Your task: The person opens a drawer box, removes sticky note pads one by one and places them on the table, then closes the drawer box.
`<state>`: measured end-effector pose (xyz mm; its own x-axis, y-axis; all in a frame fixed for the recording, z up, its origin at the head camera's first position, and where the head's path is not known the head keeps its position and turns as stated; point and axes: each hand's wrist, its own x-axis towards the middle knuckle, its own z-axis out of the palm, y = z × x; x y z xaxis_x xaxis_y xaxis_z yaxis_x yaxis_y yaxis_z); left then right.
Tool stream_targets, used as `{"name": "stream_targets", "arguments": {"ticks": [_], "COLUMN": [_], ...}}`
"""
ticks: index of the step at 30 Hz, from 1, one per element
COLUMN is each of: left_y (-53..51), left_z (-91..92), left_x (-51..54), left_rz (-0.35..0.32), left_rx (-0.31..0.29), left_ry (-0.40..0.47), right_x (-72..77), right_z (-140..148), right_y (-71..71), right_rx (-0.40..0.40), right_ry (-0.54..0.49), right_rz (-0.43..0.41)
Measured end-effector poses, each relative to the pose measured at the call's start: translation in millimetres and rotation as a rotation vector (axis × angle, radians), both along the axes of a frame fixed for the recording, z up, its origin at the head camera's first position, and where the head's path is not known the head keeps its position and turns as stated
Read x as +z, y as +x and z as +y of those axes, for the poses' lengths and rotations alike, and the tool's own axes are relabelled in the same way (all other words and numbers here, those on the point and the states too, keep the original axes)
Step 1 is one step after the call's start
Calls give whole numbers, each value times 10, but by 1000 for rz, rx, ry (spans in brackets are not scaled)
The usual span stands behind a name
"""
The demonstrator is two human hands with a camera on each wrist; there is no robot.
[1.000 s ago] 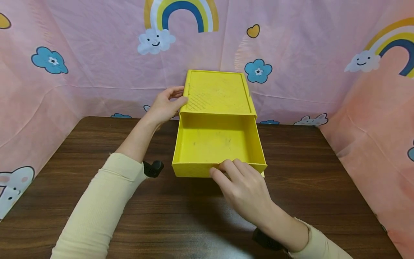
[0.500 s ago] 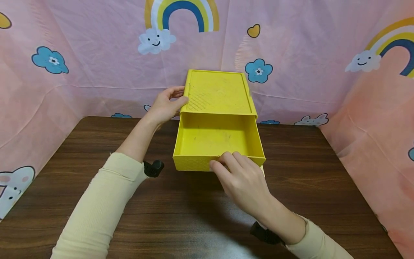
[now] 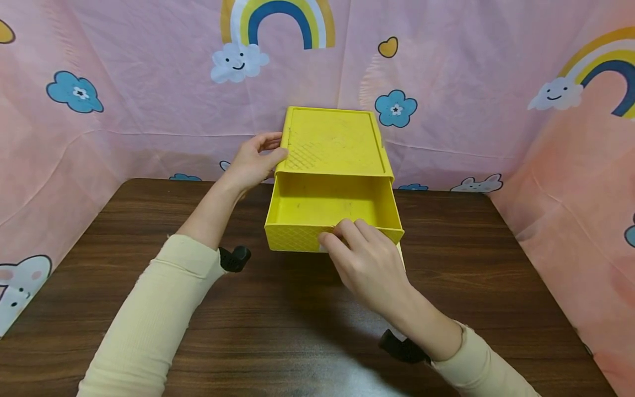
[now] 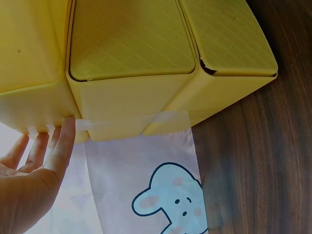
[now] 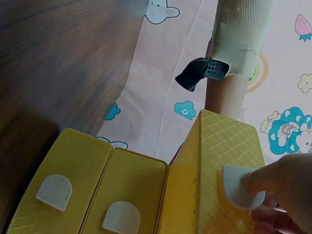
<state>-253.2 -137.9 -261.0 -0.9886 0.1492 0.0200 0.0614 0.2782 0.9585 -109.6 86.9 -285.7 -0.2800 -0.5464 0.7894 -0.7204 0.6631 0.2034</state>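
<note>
A yellow chest of drawers (image 3: 332, 140) stands at the back of the table. Its top drawer (image 3: 292, 238) is pulled partway out, and no object shows in the visible part inside. My right hand (image 3: 367, 264) holds that drawer's front; in the right wrist view the thumb and fingers pinch its white handle (image 5: 235, 190). At the chest's left side, my left hand (image 3: 253, 162) rests against the upper edge. The left wrist view shows extended fingers (image 4: 62, 146) touching the yellow side wall.
Below the open drawer, two closed drawers with white handles (image 5: 122, 218) show in the right wrist view. A dark wood table (image 3: 223, 331) lies under the chest. Pink printed cloth (image 3: 446, 66) hangs behind and at both sides. Each wrist bears a black camera (image 3: 235, 259).
My right hand has moved away from me, and the top drawer has slid some way into the chest. The left hand and the chest's body have stayed put.
</note>
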Motion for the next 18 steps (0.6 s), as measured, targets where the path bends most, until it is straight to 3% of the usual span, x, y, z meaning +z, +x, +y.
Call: {"name": "stream_targets", "arguments": {"ticks": [18], "left_y": [10], "left_z": [11], "left_x": [10], "left_rz": [-5], "left_rx": [9], "left_ry": [-6], "right_x": [-4], "right_z": [5], "right_y": [-197], "right_rx": [-51], "right_ry": [43], "right_rz": [-48]}}
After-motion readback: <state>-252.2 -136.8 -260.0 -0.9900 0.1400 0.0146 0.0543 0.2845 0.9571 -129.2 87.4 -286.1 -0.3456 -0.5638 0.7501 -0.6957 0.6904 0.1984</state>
